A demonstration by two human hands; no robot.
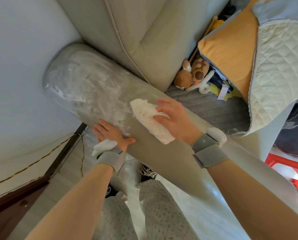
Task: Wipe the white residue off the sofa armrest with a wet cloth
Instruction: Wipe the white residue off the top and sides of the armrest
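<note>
Head view — armrest wipe, partway done.

Right hand (172, 116) grasps the bunched white cloth (150, 118), pressed on the sofa armrest (162, 160); left hand (110, 133) rests flat and unclenched on the near edge. White residue (80, 84) covers the far rounded end — near stretch looks clean. Risk: a loaded cloth may smear residue back, or push powder onto the seat cushion (141, 35).

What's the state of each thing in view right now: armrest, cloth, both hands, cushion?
armrest: near part wiped, far end smeared with white residue
cloth: bunched, lying on the armrest beside the residue
right hand: grips the cloth
left hand: flat on the armrest's outer side, holds nothing
cushion: propped on the seat, partly under a quilted cover
</note>
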